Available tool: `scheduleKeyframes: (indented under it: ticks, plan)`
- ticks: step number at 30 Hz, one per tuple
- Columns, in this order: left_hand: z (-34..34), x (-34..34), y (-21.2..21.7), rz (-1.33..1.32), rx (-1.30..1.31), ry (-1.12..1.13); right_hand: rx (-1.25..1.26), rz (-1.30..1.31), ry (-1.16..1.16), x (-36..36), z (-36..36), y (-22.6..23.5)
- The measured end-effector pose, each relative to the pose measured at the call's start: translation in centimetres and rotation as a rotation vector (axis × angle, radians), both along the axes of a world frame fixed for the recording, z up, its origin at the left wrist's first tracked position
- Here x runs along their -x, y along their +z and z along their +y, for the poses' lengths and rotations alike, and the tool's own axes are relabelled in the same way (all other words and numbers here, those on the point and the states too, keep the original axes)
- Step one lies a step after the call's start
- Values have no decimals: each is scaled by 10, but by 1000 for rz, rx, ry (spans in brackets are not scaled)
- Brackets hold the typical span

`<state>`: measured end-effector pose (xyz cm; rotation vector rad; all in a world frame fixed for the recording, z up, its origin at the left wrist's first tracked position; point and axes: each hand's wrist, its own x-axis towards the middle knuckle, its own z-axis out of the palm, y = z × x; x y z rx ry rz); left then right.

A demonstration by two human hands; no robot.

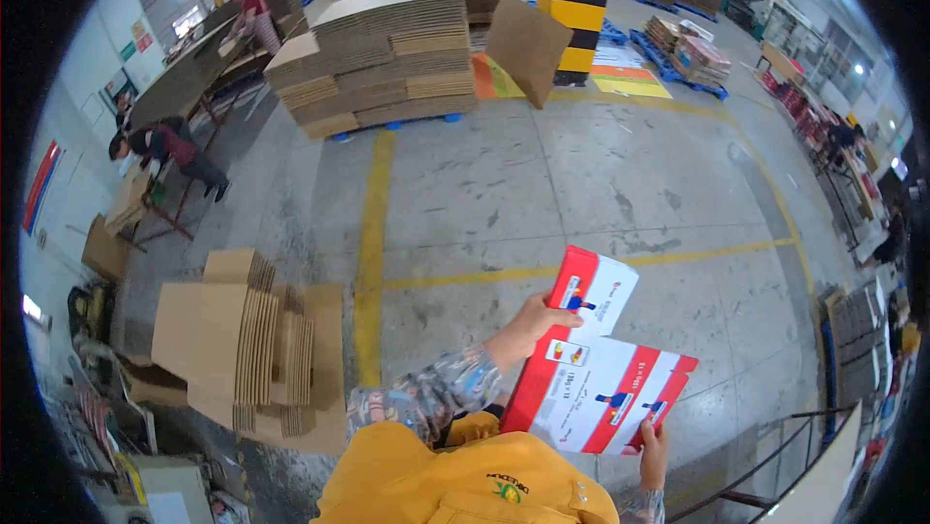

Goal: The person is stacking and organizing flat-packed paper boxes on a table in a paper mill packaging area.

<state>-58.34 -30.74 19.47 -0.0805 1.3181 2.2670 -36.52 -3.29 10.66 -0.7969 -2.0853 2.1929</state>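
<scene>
Gripping with closed fingers (some hidden), left hand [531, 326] and right hand [655, 458] hold the red-and-white carton [584, 388] by opposite edges, above the floor [465, 195]. Apparent step: positioning it; next move calls for steady two-handed support.

The single fisheye view is looking from the person's head, just above the yellow cloth garment [465, 480], facing forward and steeply down; it is showing the left hand [528, 327], the right hand [654, 456] and the red-and-white printed cardboard carton [605, 393] close up, while bending toward its edges and reaching the distant yellow-and-black banded pillar [574, 6]
</scene>
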Motion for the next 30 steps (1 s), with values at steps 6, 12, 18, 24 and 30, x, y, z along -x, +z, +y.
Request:
scheduleKeyframes:
  ticks: [6, 12, 18, 24, 30]
  plan:
    - [49, 71, -33, -132, 91, -269, 113, -61, -214, -25, -43, -12]
    - [38, 116, -42, -254, 185, -326, -44, -222, -275, 16, -48, -18]
    - [32, 149, -66, -240, 160, -224, -94, -198, -216, 68, -22, 9]
    - [64, 199, -95, -266, 164, -162, -279, -168, -208, 114, 16, -6]
    - [148, 245, -88, -286, 123, -270, -263, -285, -297, 135, 59, -9]
